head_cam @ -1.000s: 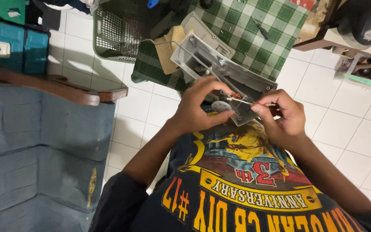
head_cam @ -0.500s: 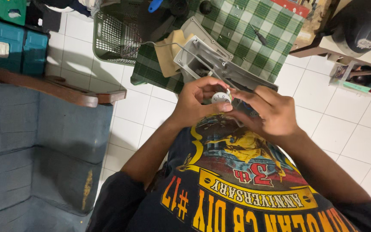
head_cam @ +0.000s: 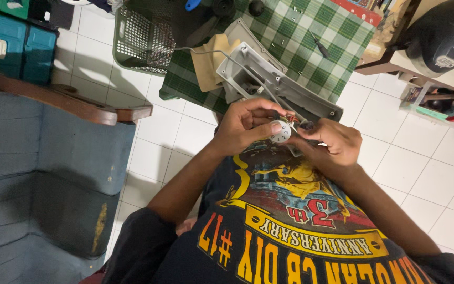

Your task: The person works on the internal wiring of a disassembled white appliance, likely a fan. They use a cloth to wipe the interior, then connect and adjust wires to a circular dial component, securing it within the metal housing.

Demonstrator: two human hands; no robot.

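Observation:
My left hand (head_cam: pixel 248 123) holds a small round white dial part (head_cam: pixel 280 131) with red and coloured wires at its back. My right hand (head_cam: pixel 333 143) pinches the same part from the right side, fingertips meeting those of the left hand. Both hands are raised in front of my chest, over a dark printed shirt. Just beyond them a long grey plastic housing (head_cam: pixel 274 84) lies slanted, its near end hidden behind my hands. A white cable (head_cam: pixel 206 50) runs from it.
A green checked cloth (head_cam: pixel 311 31) covers the tiled floor, with a small screwdriver (head_cam: pixel 319 46) and screws on it. A green mesh basket (head_cam: pixel 143 37) stands at the back left. A blue sofa (head_cam: pixel 38 173) with a wooden arm fills the left. A dark helmet (head_cam: pixel 442 31) rests on furniture at the right.
Both hands have risen a little and drawn closer together. The round white dial part now shows between the fingers, turned towards me. The view has shifted slightly.

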